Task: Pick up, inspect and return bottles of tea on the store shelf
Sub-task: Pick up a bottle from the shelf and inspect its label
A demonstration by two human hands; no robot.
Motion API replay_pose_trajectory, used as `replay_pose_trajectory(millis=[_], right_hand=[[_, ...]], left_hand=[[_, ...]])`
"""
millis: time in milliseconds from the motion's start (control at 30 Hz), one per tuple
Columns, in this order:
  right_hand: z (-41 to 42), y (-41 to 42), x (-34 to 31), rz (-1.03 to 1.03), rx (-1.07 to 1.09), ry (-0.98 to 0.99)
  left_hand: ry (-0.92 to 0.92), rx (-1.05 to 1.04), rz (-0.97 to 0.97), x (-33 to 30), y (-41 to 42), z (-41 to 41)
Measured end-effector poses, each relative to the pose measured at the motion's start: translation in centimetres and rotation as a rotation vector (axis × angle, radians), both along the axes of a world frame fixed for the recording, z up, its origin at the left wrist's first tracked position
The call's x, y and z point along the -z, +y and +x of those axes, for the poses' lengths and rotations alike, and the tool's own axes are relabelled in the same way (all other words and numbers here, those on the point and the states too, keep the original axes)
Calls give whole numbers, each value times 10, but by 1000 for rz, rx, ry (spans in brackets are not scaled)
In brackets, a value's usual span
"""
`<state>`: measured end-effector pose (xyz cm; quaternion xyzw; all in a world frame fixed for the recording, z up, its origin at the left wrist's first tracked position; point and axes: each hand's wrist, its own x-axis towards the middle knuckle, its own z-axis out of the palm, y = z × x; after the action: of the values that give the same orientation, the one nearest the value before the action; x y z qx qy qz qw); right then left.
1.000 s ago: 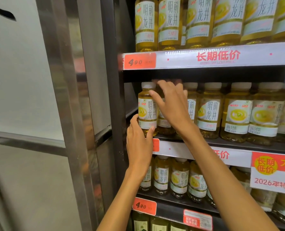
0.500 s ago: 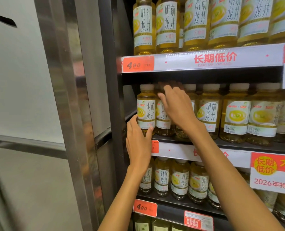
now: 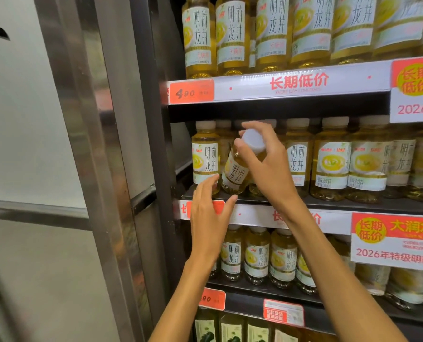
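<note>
Yellow tea bottles with white caps and pale labels fill the store shelves. My right hand (image 3: 267,166) grips one tea bottle (image 3: 236,174) near its white cap, tilting it top-forward over the middle shelf (image 3: 353,206), its base low near the shelf's front. My left hand (image 3: 209,213) is spread open just below and left of that bottle, in front of the shelf's price strip, holding nothing. A neighbouring bottle (image 3: 205,156) stands upright at the row's far left.
A metal frame post (image 3: 151,144) borders the shelves on the left, with a steel-edged panel (image 3: 82,144) beyond it. Rows of bottles stand on the upper shelf (image 3: 292,82) and lower shelves. A red promotional sign (image 3: 395,240) hangs at the right.
My right hand closed on a bottle in the middle row and pulled it forward, tilting it out. My left hand came off the far-left bottle and opened below.
</note>
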<state>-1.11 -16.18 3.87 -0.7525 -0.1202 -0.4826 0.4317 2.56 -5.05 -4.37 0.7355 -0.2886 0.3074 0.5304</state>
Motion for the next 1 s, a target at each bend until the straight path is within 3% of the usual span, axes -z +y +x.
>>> replay_pose_trajectory(millis=[267,433,700,867,1000], right_hand=[[-39,-2,-4,152,-316,-107],[-59,1,5,285,-496,5],[-65,-8,73,467,-570,347],[-73,-3,118,746,-736,363],[-78,2,143,872,-756,387]], left_hand=[[-37,219,69,-10,7,-19],[274,598,37,-7,25,-51],[693,658,10,49,36,-88],[977,851,-138,73,38,-111],[1076,920,-220,87,39,-124]])
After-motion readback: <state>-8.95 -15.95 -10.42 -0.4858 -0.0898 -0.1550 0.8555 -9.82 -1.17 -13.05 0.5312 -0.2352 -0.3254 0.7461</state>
